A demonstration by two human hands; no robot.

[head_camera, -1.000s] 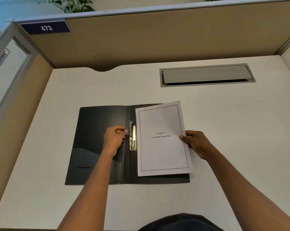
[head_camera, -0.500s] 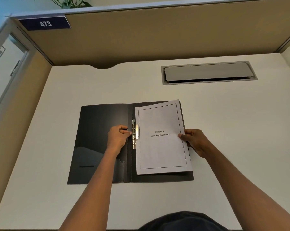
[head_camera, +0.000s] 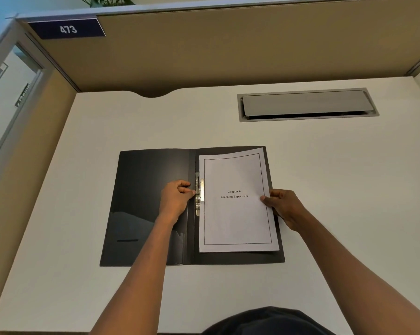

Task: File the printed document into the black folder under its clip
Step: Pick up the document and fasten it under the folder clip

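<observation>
1. The black folder (head_camera: 151, 204) lies open and flat on the pale surface (head_camera: 337, 189), with its spine running near to far down the middle.
2. The printed document (head_camera: 236, 213) rests on the folder's right half, slightly askew, with its far right corner tilted towards the right. A framed border and the words "Chapter 6 Learning Experience" show on its top page.
3. The metal clip (head_camera: 199, 194) sits along the spine, just at the document's left edge. Its silver lever overlaps the paper's left margin by a sliver; whether the sheets sit fully under it cannot be told.
4. The left hand (head_camera: 175, 199) rests on the folder's left half, fingers curled in a narrow pinch, with thumb and fingertips touching the clip's lever.
5. The right hand (head_camera: 282, 206) grips the document's right edge about midway along it, thumb on top of the page and fingers tucked below, over the folder's right border.
6. Far right on the surface is a grey cable hatch (head_camera: 307, 105), its lid slightly raised.
7. A tan partition (head_camera: 252, 44) stands behind the surface, carrying a dark blue number plate (head_camera: 67, 29) reading "473" at its far left corner.
</observation>
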